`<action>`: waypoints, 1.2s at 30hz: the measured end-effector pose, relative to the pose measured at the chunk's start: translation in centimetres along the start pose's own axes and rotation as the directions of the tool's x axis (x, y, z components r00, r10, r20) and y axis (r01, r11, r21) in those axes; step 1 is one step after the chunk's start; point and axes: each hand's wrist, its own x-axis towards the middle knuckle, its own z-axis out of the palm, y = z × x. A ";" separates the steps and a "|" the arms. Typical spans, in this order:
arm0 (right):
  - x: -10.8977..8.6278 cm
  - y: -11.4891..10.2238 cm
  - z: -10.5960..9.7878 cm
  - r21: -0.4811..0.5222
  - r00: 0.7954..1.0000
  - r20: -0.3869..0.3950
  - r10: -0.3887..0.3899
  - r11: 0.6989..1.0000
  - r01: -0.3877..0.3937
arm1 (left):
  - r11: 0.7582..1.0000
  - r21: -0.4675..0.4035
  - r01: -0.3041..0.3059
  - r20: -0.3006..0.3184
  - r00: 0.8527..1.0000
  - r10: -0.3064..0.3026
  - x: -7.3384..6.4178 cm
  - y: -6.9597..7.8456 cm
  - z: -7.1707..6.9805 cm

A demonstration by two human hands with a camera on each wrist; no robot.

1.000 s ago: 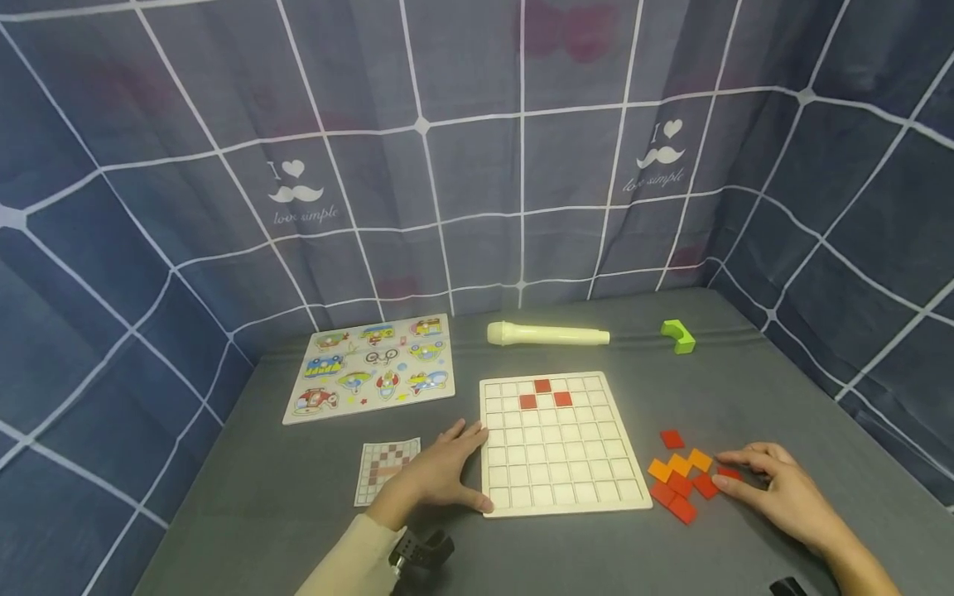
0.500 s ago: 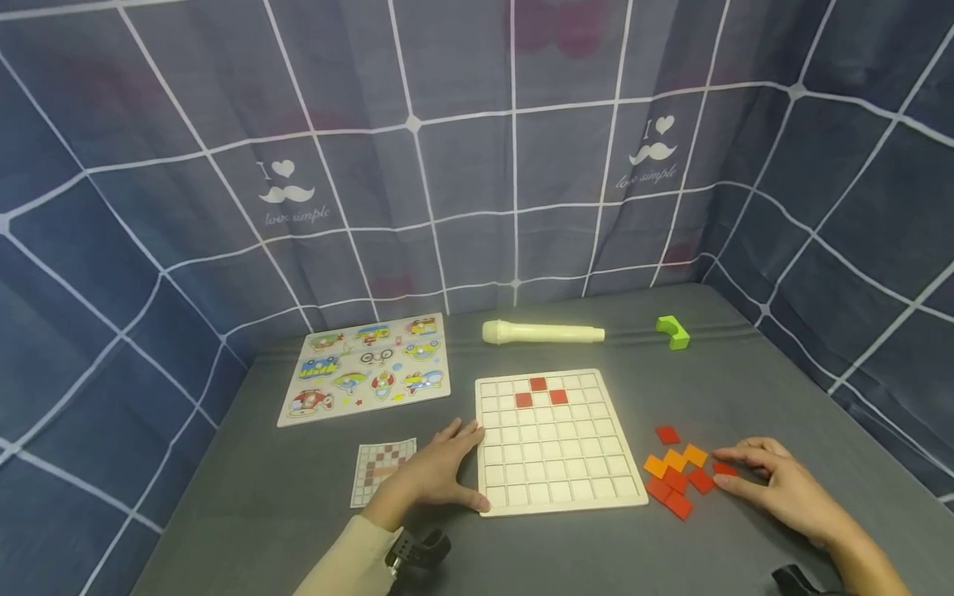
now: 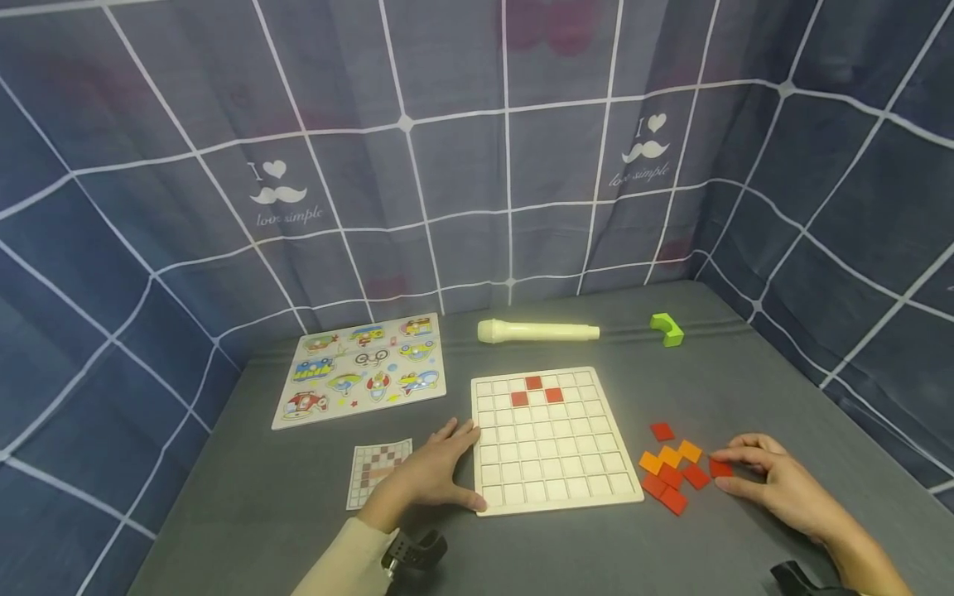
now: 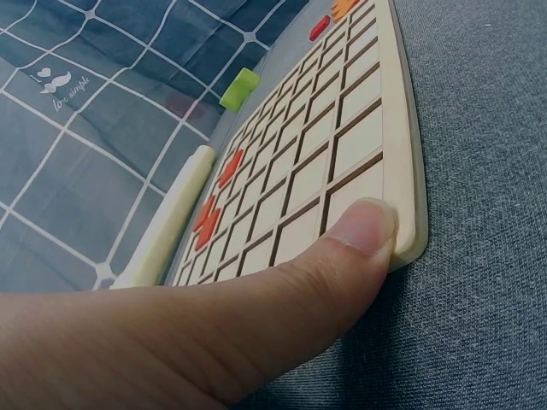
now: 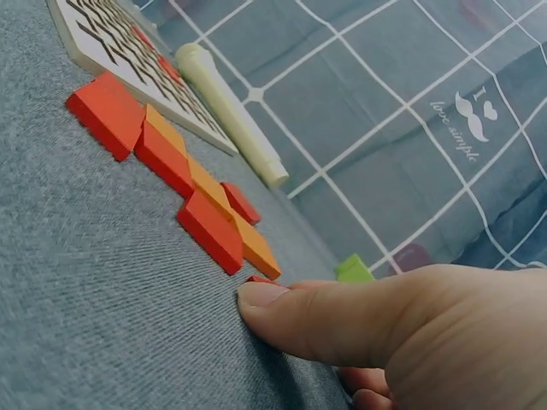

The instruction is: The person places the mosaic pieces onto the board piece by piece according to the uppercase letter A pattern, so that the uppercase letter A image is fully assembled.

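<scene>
A pale wooden grid board point(image 3: 555, 455) lies on the table with three red tiles point(image 3: 533, 382) set in its upper rows. My left hand point(image 3: 428, 476) rests at its left edge, fingers extended, and in the left wrist view the thumb point(image 4: 363, 226) presses on a board corner. To the right of the board, my right hand point(image 3: 778, 484) pinches a red tile point(image 3: 720, 468) between thumb and index finger. In the right wrist view the thumb hides most of that tile. Loose red tiles point(image 3: 696, 474) and orange tiles point(image 3: 669, 457) lie between this hand and the board.
A small paper card point(image 3: 378, 463) with a printed pattern is partly covered by my left forearm. Behind lie a vehicle peg puzzle point(image 3: 361, 372), a cream microphone-shaped stick point(image 3: 538, 331) and a green arch block point(image 3: 667, 329). Checked cloth point(image 3: 462, 165) walls in the table.
The head view has shifted slightly, so everything on the table appears further left. The red tile at my right fingertips shows a little more; the left hand stays at the board.
</scene>
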 end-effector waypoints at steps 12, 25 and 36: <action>0.6 -0.4 -0.8 0.001 1.000 0.021 -0.013 1.000 0.013 | 1.000 0.000 -0.002 0.002 1.000 0.002 0.0 -0.2 0.2; 3.1 -3.4 0.0 -0.033 0.979 -0.059 -0.194 0.981 0.192 | 1.000 0.006 0.005 0.002 1.000 -0.005 -0.1 0.2 0.0; 6.6 -8.3 2.9 0.064 0.960 0.032 -0.279 0.959 0.276 | 1.000 0.011 0.011 0.001 1.000 -0.011 -0.1 0.1 0.0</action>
